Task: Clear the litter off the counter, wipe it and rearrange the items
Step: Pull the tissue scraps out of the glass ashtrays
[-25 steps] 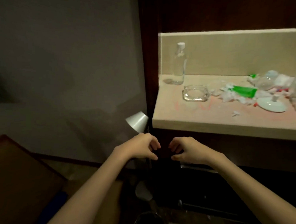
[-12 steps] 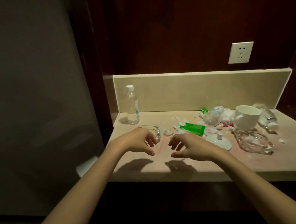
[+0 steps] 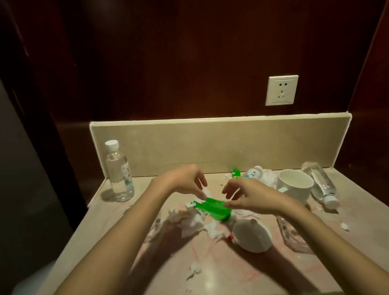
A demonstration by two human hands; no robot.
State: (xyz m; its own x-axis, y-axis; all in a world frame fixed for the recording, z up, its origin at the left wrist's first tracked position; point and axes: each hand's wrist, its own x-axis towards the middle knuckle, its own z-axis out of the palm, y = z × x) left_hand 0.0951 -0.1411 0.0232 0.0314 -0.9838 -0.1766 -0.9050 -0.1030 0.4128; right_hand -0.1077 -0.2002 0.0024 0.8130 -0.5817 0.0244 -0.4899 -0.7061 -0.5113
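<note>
Litter covers the middle of our beige counter (image 3: 220, 280): a green wrapper (image 3: 213, 209) among torn white tissue scraps (image 3: 193, 220), and we reach both hands over it. Our left hand (image 3: 182, 182) hangs with loosely curled fingers just above the wrapper's left end and our right hand (image 3: 253, 194) has its thumb tip at the wrapper's right edge, though we cannot tell whether either truly pinches it. A water bottle (image 3: 118, 172) stands upright at the back left, while a white cup (image 3: 295, 185), a white lid (image 3: 251, 236) and a toppled clear bottle (image 3: 321, 183) lie to the right.
</note>
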